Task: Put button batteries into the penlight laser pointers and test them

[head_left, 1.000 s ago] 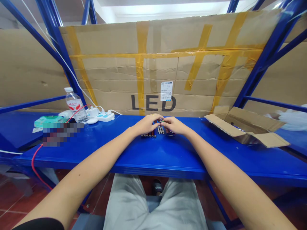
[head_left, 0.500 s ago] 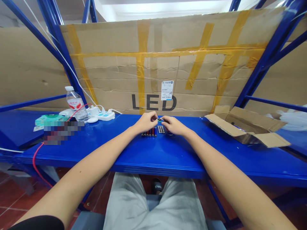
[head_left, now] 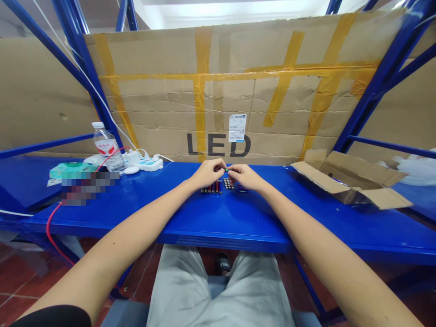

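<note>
My left hand (head_left: pixel 210 173) is closed, its thumb and fingers pinching one end of a small green piece (head_left: pixel 226 170). From the other side my right hand (head_left: pixel 245 176) pinches the same piece, so the fingertips of both hands nearly meet. Its exact kind is too small to make out, and fingers cover most of it. Just below my left hand, a row of several slim dark red and blue cylinders (head_left: pixel 212 187) with metallic ends lies on the blue table (head_left: pixel 218 222). Beside them sit small round silvery pieces (head_left: pixel 228 183) in a grid. A dark looped item (head_left: pixel 242 189) lies under my right hand.
At the right stands an open cardboard box (head_left: pixel 350 179). To the left are a water bottle (head_left: pixel 108 147), a white power strip (head_left: pixel 150 163), a green tissue pack (head_left: pixel 70 170) and a red cable (head_left: pixel 51 220). A large cardboard panel (head_left: pixel 153 104) rises behind the table.
My right hand has moved slightly left, bringing its fingertips closer to my left hand. Less of the green piece shows between them, and more of the dark looped item is visible.
</note>
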Demonstrator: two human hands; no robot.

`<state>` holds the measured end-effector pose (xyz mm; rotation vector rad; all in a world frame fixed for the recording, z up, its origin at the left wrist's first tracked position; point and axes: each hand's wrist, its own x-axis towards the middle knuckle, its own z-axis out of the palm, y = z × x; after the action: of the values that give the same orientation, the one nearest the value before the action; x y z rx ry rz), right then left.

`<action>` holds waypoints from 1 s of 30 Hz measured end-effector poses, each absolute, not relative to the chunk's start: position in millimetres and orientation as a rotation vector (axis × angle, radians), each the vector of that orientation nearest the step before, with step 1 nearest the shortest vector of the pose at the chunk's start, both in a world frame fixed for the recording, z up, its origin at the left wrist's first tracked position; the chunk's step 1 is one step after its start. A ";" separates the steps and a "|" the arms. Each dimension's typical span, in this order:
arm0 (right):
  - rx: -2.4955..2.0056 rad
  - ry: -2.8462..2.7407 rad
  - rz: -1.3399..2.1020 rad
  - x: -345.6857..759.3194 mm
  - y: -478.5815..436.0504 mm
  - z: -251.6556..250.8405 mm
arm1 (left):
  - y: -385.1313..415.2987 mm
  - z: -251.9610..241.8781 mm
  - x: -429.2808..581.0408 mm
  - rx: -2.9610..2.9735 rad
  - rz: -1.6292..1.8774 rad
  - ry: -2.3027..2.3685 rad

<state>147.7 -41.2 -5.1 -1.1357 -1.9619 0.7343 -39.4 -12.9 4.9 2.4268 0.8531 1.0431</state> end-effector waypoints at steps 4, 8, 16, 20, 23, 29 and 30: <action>-1.108 -1.906 0.834 150.5 -39.5 -4.4 | -9.6 4.1 -39.5 2.402 0.980 0.814; -1.135 -1.748 1.001 150.1 -41.8 -1.6 | -7.4 4.1 -40.6 2.458 0.964 0.797; -1.071 -1.646 1.080 149.9 -42.3 -3.4 | -4.9 2.7 -41.6 2.476 0.969 0.789; -1.071 -1.568 1.066 150.4 -40.3 -2.7 | -5.6 2.5 -39.8 2.231 0.936 0.734; -1.067 -1.544 1.072 149.4 -39.7 -2.3 | -8.4 2.4 -36.8 2.100 0.934 0.715; -0.957 -1.535 1.012 148.1 -39.8 -2.7 | -9.0 2.2 -33.5 2.005 1.089 0.708; -0.945 -1.536 1.005 148.3 -39.7 -2.7 | -8.4 2.3 -33.6 2.006 1.105 0.702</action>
<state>148.3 -39.7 -2.7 -0.9452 -1.5357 1.0051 -33.6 -8.4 2.3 2.0057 0.7016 1.1053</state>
